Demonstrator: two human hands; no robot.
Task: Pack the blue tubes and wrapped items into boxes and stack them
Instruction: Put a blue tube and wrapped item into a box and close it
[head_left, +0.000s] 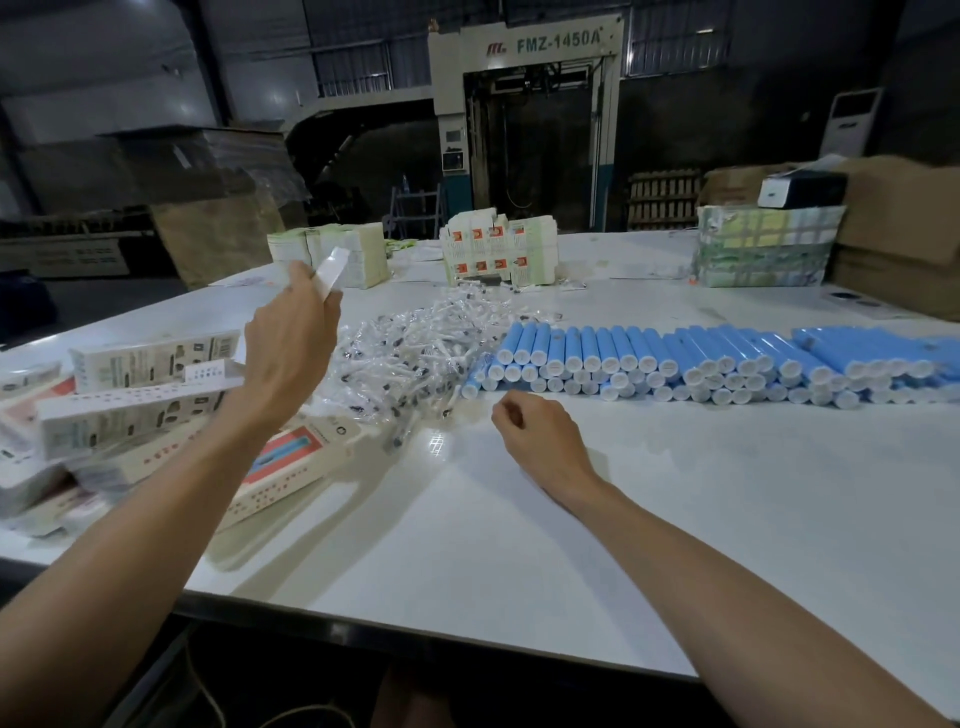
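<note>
Blue tubes (675, 358): rowed caps-forward, 2 o'clock | wrapped items (415, 353): heaped 12 o'clock | flat box (332, 270): pinched in left hand (291, 338), raised, likely for opening | right hand (540, 441): fingers loosely curled, empty, resting on desk (571, 545) | packed boxes (140, 395): piled 9 o'clock

dim factory packing floor: big industrial machine (524, 124) marked fmz-1450a behind, white worktable (519, 519), cardboard cartons (898, 228), wooden pallets (662, 200), bundled flat boxes (498, 249).
</note>
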